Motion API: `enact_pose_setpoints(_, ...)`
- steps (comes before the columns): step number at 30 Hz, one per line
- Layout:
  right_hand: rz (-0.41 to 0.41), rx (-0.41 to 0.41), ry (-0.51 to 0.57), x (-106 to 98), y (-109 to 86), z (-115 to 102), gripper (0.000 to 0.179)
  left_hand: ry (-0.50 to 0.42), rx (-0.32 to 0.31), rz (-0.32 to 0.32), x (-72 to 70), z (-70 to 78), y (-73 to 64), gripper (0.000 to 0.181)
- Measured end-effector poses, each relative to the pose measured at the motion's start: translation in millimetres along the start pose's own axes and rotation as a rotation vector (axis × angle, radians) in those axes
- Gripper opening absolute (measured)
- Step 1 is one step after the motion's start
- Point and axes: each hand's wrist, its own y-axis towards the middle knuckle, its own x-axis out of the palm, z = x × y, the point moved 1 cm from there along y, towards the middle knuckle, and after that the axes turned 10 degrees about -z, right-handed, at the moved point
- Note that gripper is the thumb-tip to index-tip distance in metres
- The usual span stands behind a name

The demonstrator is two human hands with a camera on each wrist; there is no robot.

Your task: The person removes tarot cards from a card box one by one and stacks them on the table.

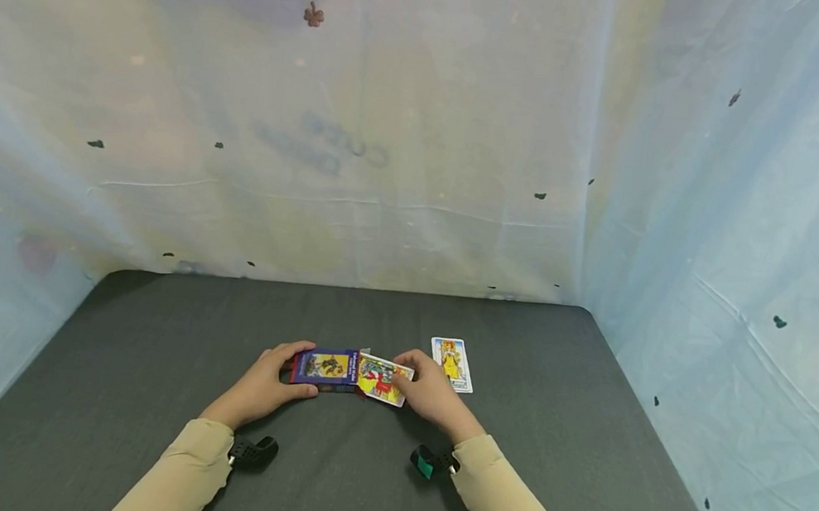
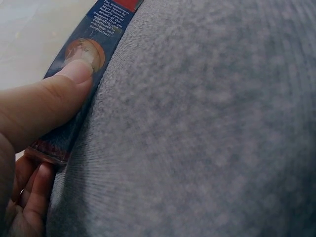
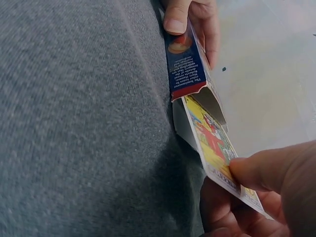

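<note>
A blue card box [image 1: 326, 367] with a picture on its face lies on the grey table, its opening toward the right. My left hand [image 1: 266, 382] grips its left end, the thumb on the printed narrow side [image 2: 106, 22] in the left wrist view. From the opening sticks a yellow and red picture card [image 1: 383, 379], slightly tilted and partly inside the box. My right hand [image 1: 434, 393] pinches its outer end, thumb on the face and fingers beneath, as the right wrist view shows. Behind that hand lies another picture card [image 1: 451, 364], face up; whether more lie under it I cannot tell.
The dark grey cloth table [image 1: 326, 480] ends at a pale patterned curtain [image 1: 381, 236] behind, with more curtain on both sides. Black straps [image 1: 255, 453] sit at the wrists, below the beige sleeves.
</note>
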Motion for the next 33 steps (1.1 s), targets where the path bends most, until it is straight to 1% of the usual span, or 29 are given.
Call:
enact_pose_setpoints(7,0.000,0.001,-0.007,1,1.1,0,0.018,-0.004,-0.003,0.001,0.9,-1.7,1.0,0.082)
enact_pose_setpoints(14,-0.048,-0.034,-0.017,0,-1.6,1,0.021,-0.002,-0.015,0.003,1.0,-0.4,0.2,0.081)
enact_pose_setpoints(17,-0.053,-0.051,-0.003,-1,-2.6,2,0.020,-0.003,-0.014,0.002,0.5,-0.1,-0.1,0.081)
enact_pose_setpoints(23,-0.005,-0.044,0.009,-7,-5.5,5,0.015,-0.008,-0.005,-0.001,0.5,1.0,-0.6,0.081)
enact_pose_setpoints(27,0.049,-0.028,0.023,-13,-6.5,10,0.013,-0.008,-0.004,0.002,0.7,0.6,-0.6,0.081)
enact_pose_setpoints(33,0.145,-0.018,0.103,-23,-8.2,18,0.015,0.006,0.002,0.009,0.7,-0.8,0.0,0.082)
